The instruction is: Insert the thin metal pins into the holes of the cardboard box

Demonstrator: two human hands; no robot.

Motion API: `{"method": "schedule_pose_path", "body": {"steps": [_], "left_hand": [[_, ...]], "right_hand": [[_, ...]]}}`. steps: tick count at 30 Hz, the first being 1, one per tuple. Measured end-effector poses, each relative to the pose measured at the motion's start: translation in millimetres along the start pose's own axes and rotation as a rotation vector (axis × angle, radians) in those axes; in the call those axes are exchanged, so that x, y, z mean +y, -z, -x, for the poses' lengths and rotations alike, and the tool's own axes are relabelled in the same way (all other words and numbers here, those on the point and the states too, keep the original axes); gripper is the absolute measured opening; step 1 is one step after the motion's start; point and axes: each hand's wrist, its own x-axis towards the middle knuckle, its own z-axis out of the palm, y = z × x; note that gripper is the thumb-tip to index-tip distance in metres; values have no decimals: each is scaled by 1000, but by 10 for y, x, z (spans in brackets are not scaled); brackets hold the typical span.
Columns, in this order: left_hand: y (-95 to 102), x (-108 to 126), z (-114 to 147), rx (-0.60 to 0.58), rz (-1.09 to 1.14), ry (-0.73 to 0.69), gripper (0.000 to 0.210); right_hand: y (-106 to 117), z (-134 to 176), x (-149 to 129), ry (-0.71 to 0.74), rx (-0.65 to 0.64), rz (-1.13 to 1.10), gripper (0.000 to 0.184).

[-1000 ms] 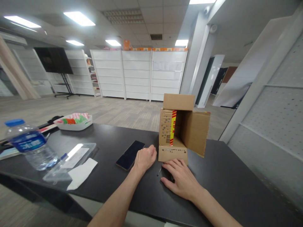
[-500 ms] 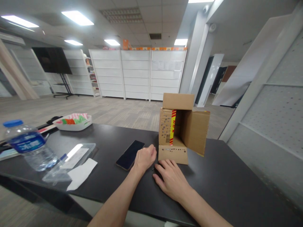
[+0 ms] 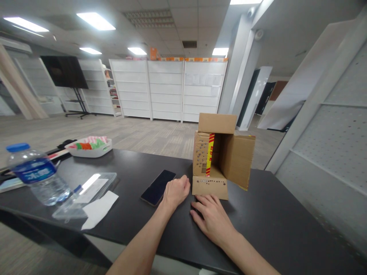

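R grip (image 3: 212, 217) fingers apart by near box flap (image 3: 210, 188); L grip (image 3: 176, 191) curled, can't tell if holding; fwd R nudge could shift box (image 3: 200, 156).

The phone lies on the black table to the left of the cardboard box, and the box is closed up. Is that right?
Not quite: the cardboard box is open, not closed; the head view shows its flaps spread and its inside. The phone does lie on the black table to its left.
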Motion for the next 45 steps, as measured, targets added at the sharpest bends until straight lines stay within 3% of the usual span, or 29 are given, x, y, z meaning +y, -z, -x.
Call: {"method": "schedule_pose_path", "body": {"steps": [9, 17, 22, 28, 33, 45], "left_hand": [[-16, -9, -2, 24, -11, -17, 30], [-11, 1, -6, -8, -20, 21, 33], [-37, -23, -12, 15, -27, -11, 32], [-34, -20, -14, 15, -25, 7, 31], [-66, -42, -14, 54, -37, -35, 31], [-106, -68, -34, 48, -40, -41, 32]], "right_hand": [[46, -49, 62, 121, -60, 65, 14], [34, -90, 162, 179, 7, 67, 18], [2, -94, 298, 75, 100, -153, 26], [66, -170, 505, -233, 309, -381, 29], [120, -277, 624, -388, 424, -463, 34], [-47, -305, 706, -325, 440, -362, 31]]}}
